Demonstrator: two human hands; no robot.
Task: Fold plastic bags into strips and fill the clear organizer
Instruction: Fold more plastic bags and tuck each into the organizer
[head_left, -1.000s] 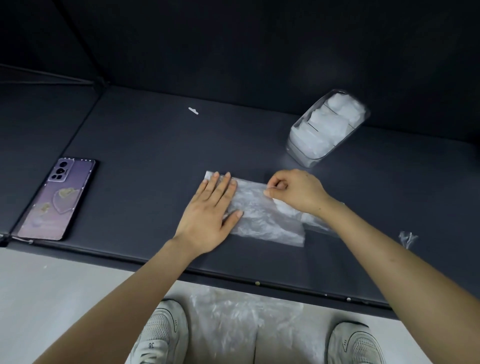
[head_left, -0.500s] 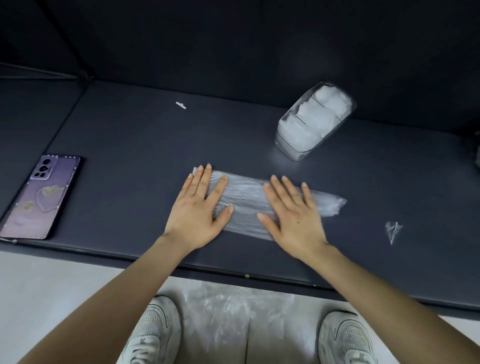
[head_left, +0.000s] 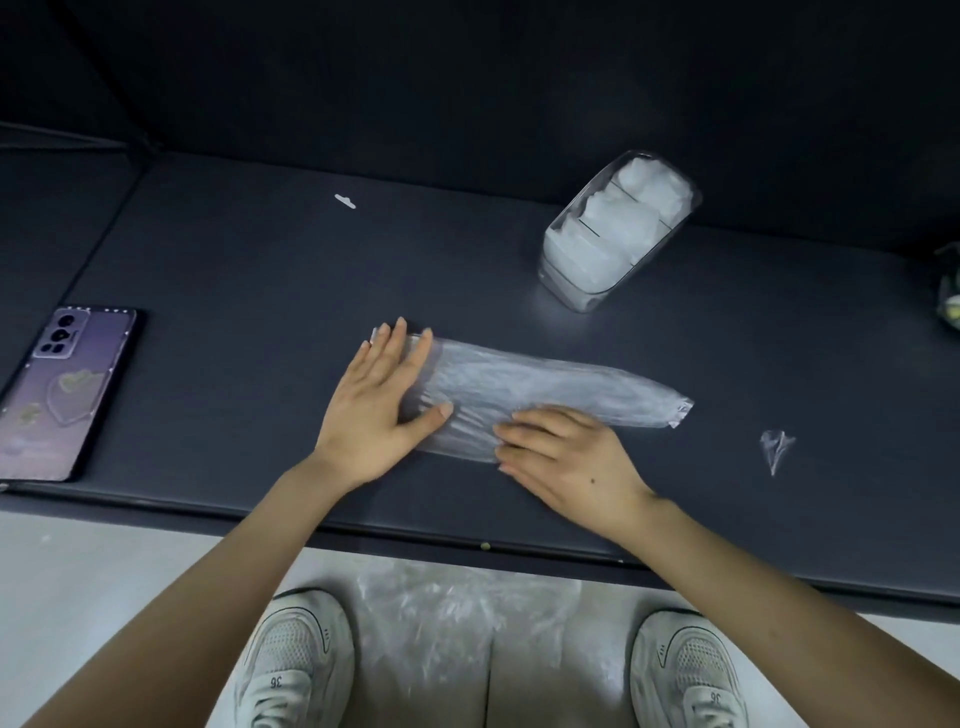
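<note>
Right hand (head_left: 566, 457): slid to near edge of bag strip (head_left: 550, 387), fingers flat, released; left hand (head_left: 379, 405) open-palmed on its left end; long axis left-right.

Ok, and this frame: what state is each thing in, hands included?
plastic bag: folded into a long strip, lying flat on the table
left hand: open and flat, pressing the strip's left end
right hand: open, fingers resting on the strip's near edge
clear organizer: on the table, holding folded bags
phone: face down, camera side up
plastic scrap: crumpled, lying loose to the right of the strip
</note>
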